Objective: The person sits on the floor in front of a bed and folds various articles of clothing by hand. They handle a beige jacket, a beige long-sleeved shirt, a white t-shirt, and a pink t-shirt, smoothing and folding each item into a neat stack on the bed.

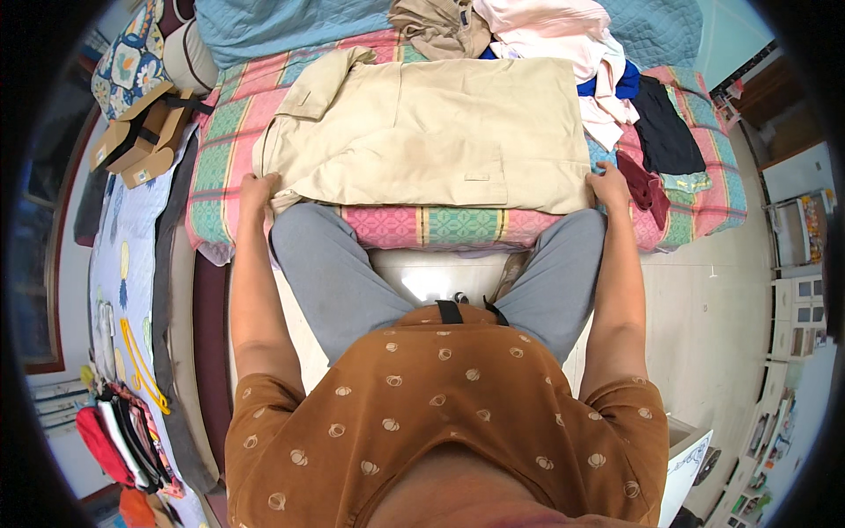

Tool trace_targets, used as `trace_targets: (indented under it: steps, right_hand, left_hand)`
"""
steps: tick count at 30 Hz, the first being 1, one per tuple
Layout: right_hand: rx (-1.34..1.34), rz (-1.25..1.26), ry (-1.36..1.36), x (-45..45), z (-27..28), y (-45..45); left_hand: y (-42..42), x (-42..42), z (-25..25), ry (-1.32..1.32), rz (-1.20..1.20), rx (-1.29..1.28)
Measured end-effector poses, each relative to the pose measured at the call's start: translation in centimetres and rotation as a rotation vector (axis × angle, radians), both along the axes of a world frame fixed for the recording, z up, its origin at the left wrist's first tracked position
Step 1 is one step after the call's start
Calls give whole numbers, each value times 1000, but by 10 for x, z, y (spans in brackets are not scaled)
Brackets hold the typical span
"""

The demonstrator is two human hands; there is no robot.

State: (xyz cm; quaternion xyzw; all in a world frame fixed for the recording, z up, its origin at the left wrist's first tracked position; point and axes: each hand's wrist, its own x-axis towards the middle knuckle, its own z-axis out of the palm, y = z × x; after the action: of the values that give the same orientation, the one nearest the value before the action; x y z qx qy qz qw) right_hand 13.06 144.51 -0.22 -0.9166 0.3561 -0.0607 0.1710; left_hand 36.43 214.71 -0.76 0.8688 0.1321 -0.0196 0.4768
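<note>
A beige jacket [429, 132] lies spread and folded flat across the near side of a bed, before my knees. One sleeve [317, 89] is turned back at its upper left, and a pocket with a small tab shows near its lower right. My left hand [261, 190] grips the jacket's near left corner, thumb on top. At the near right corner, my right hand [608, 187] pinches the hem between thumb and fingers. Some fingertips of both hands are hidden by cloth or by the hands themselves.
Beneath the jacket is a plaid bedspread [462, 226]. Behind it lie a crumpled khaki garment [439, 30] and a pale pink garment [548, 26]. Black folded clothing [668, 132] and a maroon cloth [643, 188] sit right. An open cardboard box [145, 135] and yellow hanger [140, 363] are left.
</note>
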Motion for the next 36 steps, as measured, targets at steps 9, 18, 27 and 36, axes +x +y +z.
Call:
trace_targets:
  steps: [9,18,27,36]
  right_hand:
    - [-176,274,-328,96,53,6]
    - [-463,450,-149,222,51,-4]
    - [-572,521,130,261,79,13]
    - [-753,736,-227,155,97,38]
  left_hand:
    - [-126,69,61,-399,-351,736]
    - [-187,149,40,-343,-357,984]
    - [-155,184,77,-536,-255,919]
    - [-112,64,166,-653,-404,971]
